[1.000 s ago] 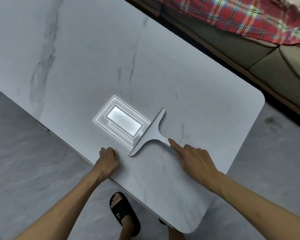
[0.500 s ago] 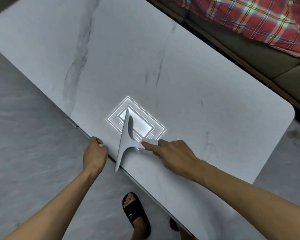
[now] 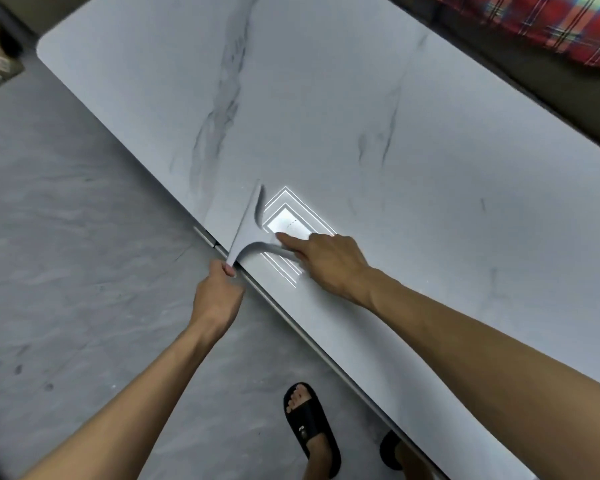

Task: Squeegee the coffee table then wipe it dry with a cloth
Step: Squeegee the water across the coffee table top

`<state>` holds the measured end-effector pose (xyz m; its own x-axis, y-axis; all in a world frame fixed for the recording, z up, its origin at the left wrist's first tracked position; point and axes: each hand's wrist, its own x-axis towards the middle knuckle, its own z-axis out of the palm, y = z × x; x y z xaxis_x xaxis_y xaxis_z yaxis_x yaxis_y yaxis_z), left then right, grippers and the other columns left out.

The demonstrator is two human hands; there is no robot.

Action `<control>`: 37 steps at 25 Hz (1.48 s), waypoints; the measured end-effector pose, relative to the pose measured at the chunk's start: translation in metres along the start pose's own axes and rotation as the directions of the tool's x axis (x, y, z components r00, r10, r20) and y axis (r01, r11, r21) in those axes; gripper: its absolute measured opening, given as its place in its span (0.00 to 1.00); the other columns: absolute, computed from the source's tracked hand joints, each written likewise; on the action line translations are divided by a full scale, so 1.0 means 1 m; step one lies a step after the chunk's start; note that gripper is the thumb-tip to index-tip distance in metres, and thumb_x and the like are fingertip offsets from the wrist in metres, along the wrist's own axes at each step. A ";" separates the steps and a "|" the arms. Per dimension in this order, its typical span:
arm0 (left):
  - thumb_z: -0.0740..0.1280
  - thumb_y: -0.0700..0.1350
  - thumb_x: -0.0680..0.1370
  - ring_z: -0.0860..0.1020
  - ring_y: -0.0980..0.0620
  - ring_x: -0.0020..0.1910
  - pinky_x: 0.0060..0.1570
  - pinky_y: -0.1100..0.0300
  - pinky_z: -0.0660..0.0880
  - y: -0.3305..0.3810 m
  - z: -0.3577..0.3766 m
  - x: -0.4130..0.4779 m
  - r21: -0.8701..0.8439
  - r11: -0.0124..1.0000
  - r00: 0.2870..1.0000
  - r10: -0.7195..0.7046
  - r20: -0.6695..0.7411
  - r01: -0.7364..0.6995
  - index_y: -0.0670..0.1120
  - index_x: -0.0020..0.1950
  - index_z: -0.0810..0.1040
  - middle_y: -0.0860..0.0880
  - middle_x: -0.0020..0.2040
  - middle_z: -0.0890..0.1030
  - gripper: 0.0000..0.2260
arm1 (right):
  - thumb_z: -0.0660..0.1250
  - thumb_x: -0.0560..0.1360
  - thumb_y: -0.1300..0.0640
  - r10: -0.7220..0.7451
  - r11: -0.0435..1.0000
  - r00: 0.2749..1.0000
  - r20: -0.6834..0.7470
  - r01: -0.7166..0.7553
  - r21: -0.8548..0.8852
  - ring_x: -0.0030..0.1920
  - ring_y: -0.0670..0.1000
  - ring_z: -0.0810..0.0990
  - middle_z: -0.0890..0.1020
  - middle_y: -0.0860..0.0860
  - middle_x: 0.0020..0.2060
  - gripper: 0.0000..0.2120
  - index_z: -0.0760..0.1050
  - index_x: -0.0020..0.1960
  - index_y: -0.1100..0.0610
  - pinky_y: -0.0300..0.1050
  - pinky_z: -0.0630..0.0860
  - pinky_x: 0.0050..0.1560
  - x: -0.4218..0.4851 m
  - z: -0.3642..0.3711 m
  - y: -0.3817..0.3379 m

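1. The right hand (image 3: 329,265) grips the squeegee (image 3: 247,225) by its handle. Its index finger (image 3: 288,241) lies straight along the handle toward the blade, and the other fingers curl round it. I judge the straight finger is there to press the blade down and steer it.
2. The left hand (image 3: 219,296), fingers curled, sits at the near edge of the coffee table (image 3: 430,168), with its fingertips touching the blade's lower end. I cannot tell whether it pinches the blade or only rests against it. It may be steadying that end, or waiting to catch what the blade pushes off.
3. The squeegee rests on the tabletop with its blade running inward from the near long edge and its lower tip right at the rim. A bright light reflection (image 3: 288,220) lies just beside it.
4. Squeegeeing looks to be the step in hand. No cloth is in view, so the drying wipe is probably not yet begun.
5. A foot in a black sandal (image 3: 310,427) stands on the grey floor (image 3: 84,271) below the edge, and plaid fabric (image 3: 551,26) lies beyond the far side.
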<state>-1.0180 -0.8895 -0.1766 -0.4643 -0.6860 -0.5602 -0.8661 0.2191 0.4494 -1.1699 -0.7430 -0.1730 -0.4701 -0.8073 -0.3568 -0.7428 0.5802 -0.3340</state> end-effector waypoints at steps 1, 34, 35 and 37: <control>0.60 0.38 0.73 0.70 0.49 0.28 0.25 0.60 0.63 0.003 0.005 -0.001 0.020 0.999 0.999 0.025 0.042 -0.025 0.48 0.49 0.67 0.47 0.34 0.73 0.08 | 0.52 0.82 0.54 0.065 0.998 0.998 -0.016 -0.065 0.019 0.42 0.60 0.78 0.74 0.49 0.41 0.24 0.55 0.73 0.34 0.47 0.67 0.38 -0.013 0.000 0.012; 0.59 0.37 0.73 0.72 0.49 0.31 0.26 0.59 0.62 0.011 0.109 -0.097 0.227 0.958 0.978 0.139 0.157 -0.173 0.45 0.48 0.68 0.47 0.35 0.74 0.07 | 0.60 0.74 0.64 0.110 0.994 0.993 0.036 -0.109 -0.026 0.28 0.54 0.68 0.73 0.52 0.39 0.37 0.52 0.76 0.39 0.44 0.59 0.30 -0.248 0.056 0.053; 0.59 0.37 0.73 0.72 0.49 0.31 0.26 0.59 0.63 0.011 0.113 -0.100 0.233 0.954 0.968 0.143 0.205 -0.190 0.45 0.48 0.68 0.47 0.36 0.75 0.06 | 0.62 0.73 0.64 0.135 0.989 0.991 0.006 -0.134 -0.054 0.27 0.54 0.69 0.72 0.51 0.37 0.37 0.54 0.76 0.38 0.44 0.58 0.28 -0.264 0.057 0.066; 0.58 0.38 0.73 0.72 0.49 0.32 0.27 0.59 0.63 0.014 0.123 -0.106 0.247 0.943 0.946 0.146 0.289 -0.221 0.46 0.49 0.67 0.47 0.37 0.75 0.06 | 0.67 0.72 0.61 0.195 0.976 0.980 -0.022 -0.197 -0.096 0.25 0.54 0.72 0.72 0.49 0.33 0.35 0.61 0.74 0.39 0.43 0.60 0.26 -0.300 0.053 0.094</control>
<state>-1.0036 -0.7285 -0.1962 -0.6194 -0.4165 -0.6654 -0.7602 0.5298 0.3761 -1.0736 -0.4407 -0.1432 -0.6164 -0.6806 -0.3960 -0.6783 0.7144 -0.1717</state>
